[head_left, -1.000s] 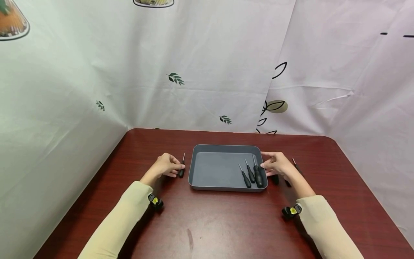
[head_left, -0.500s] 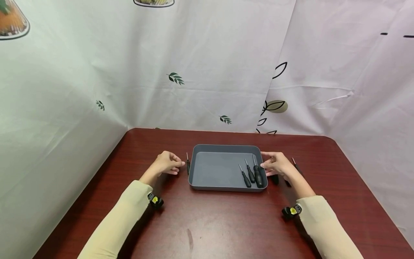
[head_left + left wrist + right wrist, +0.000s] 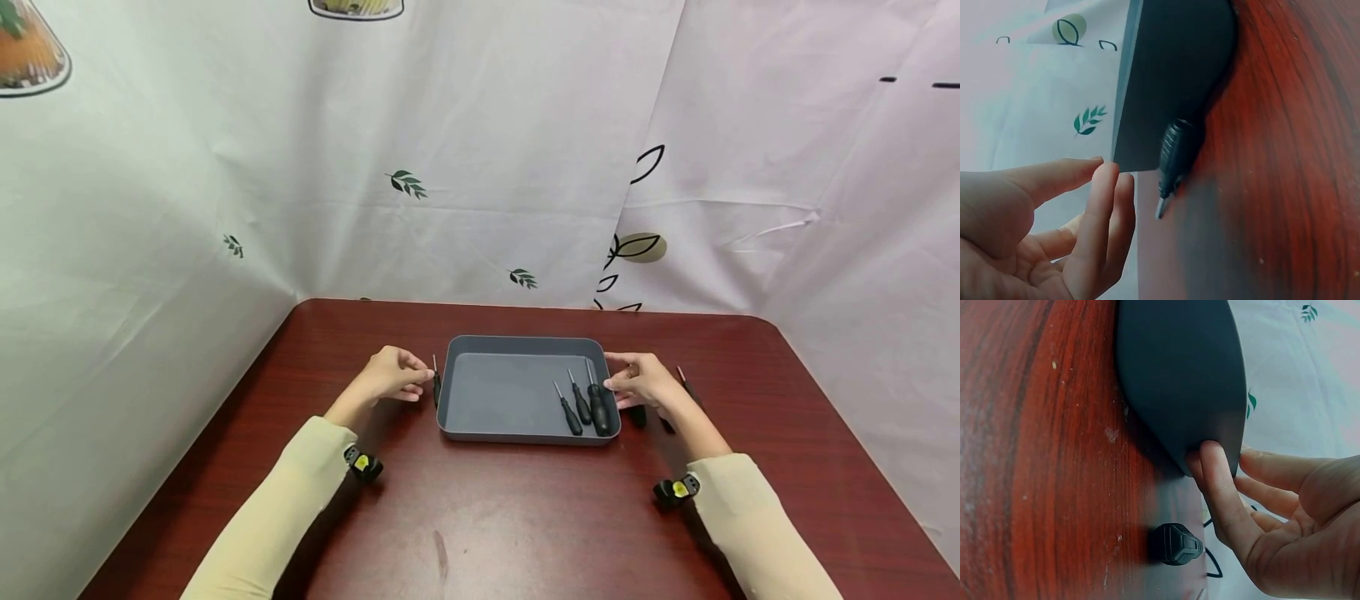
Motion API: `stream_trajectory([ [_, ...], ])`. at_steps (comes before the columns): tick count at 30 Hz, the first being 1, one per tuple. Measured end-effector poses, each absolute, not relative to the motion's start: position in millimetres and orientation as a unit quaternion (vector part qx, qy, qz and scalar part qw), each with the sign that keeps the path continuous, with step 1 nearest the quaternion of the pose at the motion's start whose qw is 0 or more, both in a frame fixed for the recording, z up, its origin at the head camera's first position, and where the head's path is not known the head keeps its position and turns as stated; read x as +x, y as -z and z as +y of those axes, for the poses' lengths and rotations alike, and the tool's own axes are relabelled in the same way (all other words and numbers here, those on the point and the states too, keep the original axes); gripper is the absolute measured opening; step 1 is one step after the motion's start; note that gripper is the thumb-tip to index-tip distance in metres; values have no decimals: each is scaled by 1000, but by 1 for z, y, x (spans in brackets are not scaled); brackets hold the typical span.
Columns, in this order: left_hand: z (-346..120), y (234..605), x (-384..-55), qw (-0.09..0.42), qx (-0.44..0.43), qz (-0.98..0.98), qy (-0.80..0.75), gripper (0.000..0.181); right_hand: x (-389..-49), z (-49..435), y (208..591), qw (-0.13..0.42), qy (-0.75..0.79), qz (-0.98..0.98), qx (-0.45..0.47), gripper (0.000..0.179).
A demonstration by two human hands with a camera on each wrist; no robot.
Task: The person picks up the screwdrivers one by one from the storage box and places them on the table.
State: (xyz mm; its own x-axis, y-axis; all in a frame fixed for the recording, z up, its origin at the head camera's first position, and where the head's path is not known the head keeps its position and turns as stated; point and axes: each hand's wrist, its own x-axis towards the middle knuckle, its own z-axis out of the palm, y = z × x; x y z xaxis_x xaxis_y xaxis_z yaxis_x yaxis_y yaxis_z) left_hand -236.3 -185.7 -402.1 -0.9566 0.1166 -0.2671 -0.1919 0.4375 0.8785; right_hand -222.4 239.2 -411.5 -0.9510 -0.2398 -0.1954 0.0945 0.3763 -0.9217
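Observation:
A shallow grey tray [image 3: 495, 400] sits on the table, three black-handled screwdrivers [image 3: 597, 410] lying in its right part. My right hand [image 3: 643, 382] pinches the tray's right rim, its thumb at the edge and fingertips against the outer wall [image 3: 1179, 381] in the right wrist view. Left of the tray, my left hand [image 3: 388, 375] has relaxed fingers and holds nothing. Its fingertips are beside a small black screwdriver [image 3: 437, 390], which lies along the tray's left wall. That screwdriver [image 3: 1179, 150] stands apart from the fingers in the left wrist view.
Right of the tray, partly hidden by the right hand and forearm, lie more black-handled tools [image 3: 690, 388]. One black handle [image 3: 1175, 544] is close below the right fingers. White printed cloth [image 3: 480, 167] hangs behind the reddish-brown table [image 3: 480, 517].
The small screwdriver at the left has shifted right, up against the tray, and the left hand has let go of it. Left fingers rose slightly; the right hand and tray stayed put.

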Motion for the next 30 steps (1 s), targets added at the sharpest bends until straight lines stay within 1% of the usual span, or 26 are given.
stream_trajectory([
  [6, -176, 397, -235, 142, 4, 829, -541, 21, -221, 239, 410, 150, 559, 814, -45, 65],
  [10, -170, 394, -233, 150, 12, 826, -543, 22, -221, 240, 409, 151, 563, 811, -49, 65],
  [21, -157, 391, -229, 167, 30, 821, -545, 17, -220, 239, 409, 151, 564, 810, -56, 66],
  [30, -146, 391, -228, 183, 49, 818, -543, 18, -222, 239, 410, 154, 560, 813, -46, 65],
])
